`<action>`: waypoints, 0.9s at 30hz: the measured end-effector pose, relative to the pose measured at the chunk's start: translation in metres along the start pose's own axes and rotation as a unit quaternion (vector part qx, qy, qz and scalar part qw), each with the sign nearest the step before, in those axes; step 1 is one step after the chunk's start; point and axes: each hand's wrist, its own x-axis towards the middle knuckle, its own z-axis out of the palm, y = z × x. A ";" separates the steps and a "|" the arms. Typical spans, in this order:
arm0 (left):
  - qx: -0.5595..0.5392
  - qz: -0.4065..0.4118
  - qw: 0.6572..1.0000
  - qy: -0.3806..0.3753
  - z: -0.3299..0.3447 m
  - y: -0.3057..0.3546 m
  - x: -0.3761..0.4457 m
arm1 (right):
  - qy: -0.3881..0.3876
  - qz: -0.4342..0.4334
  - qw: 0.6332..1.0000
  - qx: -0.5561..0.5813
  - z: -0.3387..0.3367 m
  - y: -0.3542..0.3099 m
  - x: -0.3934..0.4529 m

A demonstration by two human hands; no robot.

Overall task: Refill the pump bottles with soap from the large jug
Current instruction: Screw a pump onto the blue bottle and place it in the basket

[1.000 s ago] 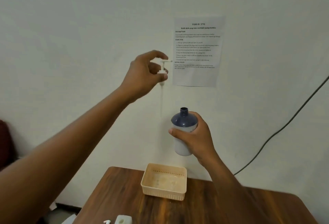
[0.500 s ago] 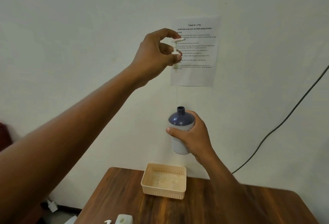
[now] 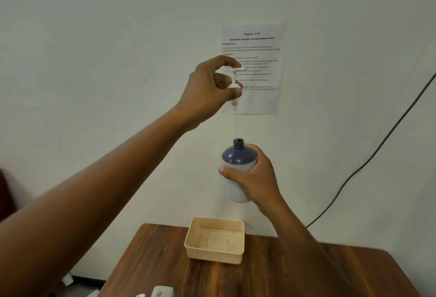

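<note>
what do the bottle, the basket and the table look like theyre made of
Bottle: likely plastic, glossy navy shoulder, matte white body. Basket: probably moulded plastic, matte beige, perforated walls. Table: wood or wood-look laminate, dark grain with a slight sheen.

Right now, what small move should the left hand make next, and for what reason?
Probably lower the pump head straight down. The left hand pinches it above the bottle, which the right hand holds upright, and the dip tube seems to end just at the open neck.
</note>
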 end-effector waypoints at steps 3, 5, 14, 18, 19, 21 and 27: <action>-0.009 -0.003 1.000 -0.010 0.008 -0.006 -0.011 | 0.003 0.002 1.000 -0.005 0.000 0.000 0.002; -0.014 -0.009 1.000 -0.019 0.014 -0.012 -0.018 | 0.006 0.005 1.000 -0.009 0.000 0.000 0.003; -0.036 -0.035 0.999 -0.019 0.036 -0.034 -0.042 | 0.027 0.007 0.999 -0.034 -0.001 0.005 0.004; -0.032 -0.037 0.999 -0.020 0.039 -0.035 -0.045 | 0.033 0.009 0.998 -0.044 -0.001 0.009 0.004; -0.031 -0.037 0.999 -0.020 0.040 -0.035 -0.045 | 0.034 0.009 0.998 -0.045 -0.002 0.009 0.004; -0.028 -0.035 0.999 -0.024 0.042 -0.036 -0.046 | 0.036 0.009 0.998 -0.049 -0.002 0.009 0.005; -0.039 -0.037 0.998 -0.026 0.050 -0.045 -0.056 | 0.053 -0.003 0.997 -0.058 -0.005 0.004 0.010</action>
